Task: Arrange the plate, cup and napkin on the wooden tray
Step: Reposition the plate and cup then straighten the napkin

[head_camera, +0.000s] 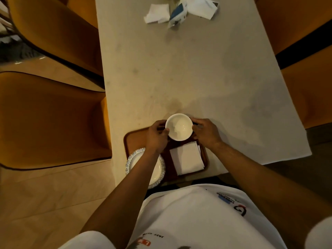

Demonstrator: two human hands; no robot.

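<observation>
A brown wooden tray [133, 139] lies at the near edge of the table. At its far end is a white cup [178, 127], gripped on both sides: my left hand [157, 136] at its left rim, my right hand [205, 133] at its right. Whether the cup rests on the tray or is held just above it, I cannot tell. A white plate with a scalloped rim [160, 168] sits at the tray's near left, partly under my left forearm. A folded white napkin [186, 158] lies at the tray's near right.
Loose white napkins [158, 13] and a blue-and-white packet [177, 13] lie at the table's far end. Orange chairs [53, 119] stand along the left and right [294, 24] sides of the pale table [188, 69].
</observation>
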